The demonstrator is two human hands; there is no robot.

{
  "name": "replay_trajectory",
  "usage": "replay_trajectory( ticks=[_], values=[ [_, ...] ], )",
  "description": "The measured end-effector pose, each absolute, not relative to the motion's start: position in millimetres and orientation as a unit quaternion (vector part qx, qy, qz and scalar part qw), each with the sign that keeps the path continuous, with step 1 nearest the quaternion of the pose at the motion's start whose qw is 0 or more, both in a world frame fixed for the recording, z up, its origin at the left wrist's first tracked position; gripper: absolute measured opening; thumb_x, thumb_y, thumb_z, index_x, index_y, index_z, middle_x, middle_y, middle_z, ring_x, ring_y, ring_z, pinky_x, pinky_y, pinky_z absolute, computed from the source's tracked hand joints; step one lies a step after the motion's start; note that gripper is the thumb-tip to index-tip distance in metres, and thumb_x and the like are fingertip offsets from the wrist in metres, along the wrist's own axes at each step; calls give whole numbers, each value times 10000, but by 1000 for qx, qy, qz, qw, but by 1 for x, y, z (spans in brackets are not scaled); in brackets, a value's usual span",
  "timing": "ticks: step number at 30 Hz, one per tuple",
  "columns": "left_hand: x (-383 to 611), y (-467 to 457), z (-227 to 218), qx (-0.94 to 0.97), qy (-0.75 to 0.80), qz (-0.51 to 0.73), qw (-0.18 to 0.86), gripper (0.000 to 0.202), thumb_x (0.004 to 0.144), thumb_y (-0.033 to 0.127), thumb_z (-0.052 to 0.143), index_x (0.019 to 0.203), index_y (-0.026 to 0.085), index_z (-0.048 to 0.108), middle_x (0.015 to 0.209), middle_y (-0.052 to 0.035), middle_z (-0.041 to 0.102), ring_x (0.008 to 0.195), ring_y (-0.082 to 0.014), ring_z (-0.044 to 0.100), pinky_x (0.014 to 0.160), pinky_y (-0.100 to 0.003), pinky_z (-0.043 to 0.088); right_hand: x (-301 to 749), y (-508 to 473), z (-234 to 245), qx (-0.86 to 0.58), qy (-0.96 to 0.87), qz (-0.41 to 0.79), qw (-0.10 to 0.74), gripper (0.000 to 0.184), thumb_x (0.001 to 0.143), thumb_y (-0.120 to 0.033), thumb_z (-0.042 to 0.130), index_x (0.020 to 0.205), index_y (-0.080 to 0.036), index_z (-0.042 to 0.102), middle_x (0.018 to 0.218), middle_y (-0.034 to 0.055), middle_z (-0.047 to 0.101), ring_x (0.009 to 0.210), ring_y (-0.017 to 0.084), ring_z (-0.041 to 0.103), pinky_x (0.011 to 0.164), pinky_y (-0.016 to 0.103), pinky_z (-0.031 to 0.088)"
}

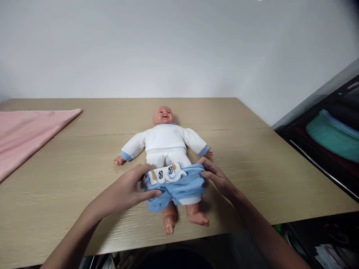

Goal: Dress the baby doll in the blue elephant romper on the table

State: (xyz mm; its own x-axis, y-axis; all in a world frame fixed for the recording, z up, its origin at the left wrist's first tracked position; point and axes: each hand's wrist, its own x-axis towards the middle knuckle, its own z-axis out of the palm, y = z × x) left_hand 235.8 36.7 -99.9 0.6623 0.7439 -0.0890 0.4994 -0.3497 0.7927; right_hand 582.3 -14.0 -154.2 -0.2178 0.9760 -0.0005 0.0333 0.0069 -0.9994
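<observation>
- The doll lies face up in the middle of the surface, head toward the wall and feet toward me.
- Its feet are near the front edge, both resting inside it; the foot on my left is the closer one.
- The blue pants are around the doll's legs, feet out of the leg openings, waistband at the thighs over white cloth.
- My left hand pinches the pants at one side, thumb lying across the front.
- My right hand pinches the waistband at the other side between thumb and finger.
- The doll's arms spread outward, its small fists just beyond my hands.
- To my left, wood grain shows between the doll and the pink cloth, which is well apart; to my right, wood runs on to the slanting side edge.
- A thin seam crosses the pale wood, passing behind the doll's shoulders.
- The far edge meets the plain, pale wall.
- Past the right edge stands a dark frame with green fabric in it; papers lie lower down.
</observation>
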Motion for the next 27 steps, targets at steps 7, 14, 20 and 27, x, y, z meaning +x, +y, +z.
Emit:
replay_trajectory(
  ticks=[7,14,20,27],
  values=[
    [233,32,-126,761,417,280,411,357,1076,474,626,1392,310,637,1466,-72,642,1431,-289,558,1226,-467,451,565,17,-151,-521,-581,441,443,89,909,-278,515,901,-231,590,872,-3,518,867,200,492,818,330,399],
    [251,63,-153,716,457,367,380,244,1117,450,506,1227,242,569,1044,-23,674,930,-203,632,884,-346,498,550,45,-144,-456,-678,411,405,159,916,-292,650,1054,-223,608,1067,30,569,1027,214,554,956,342,432],
    [252,109,-157,697,446,358,433,349,1049,545,622,1027,197,641,902,13,588,859,-179,546,799,-312,421,551,64,-153,-480,-605,460,438,213,991,-452,600,946,-249,556,856,-19,504,821,181,488,793,295,433],
    [253,108,-155,732,419,407,352,316,998,501,729,1122,211,697,1244,-71,601,1283,-268,534,1179,-384,376,554,66,-150,-503,-636,410,418,225,985,-448,651,990,-224,628,933,6,590,917,208,538,871,320,431]
  ],
)
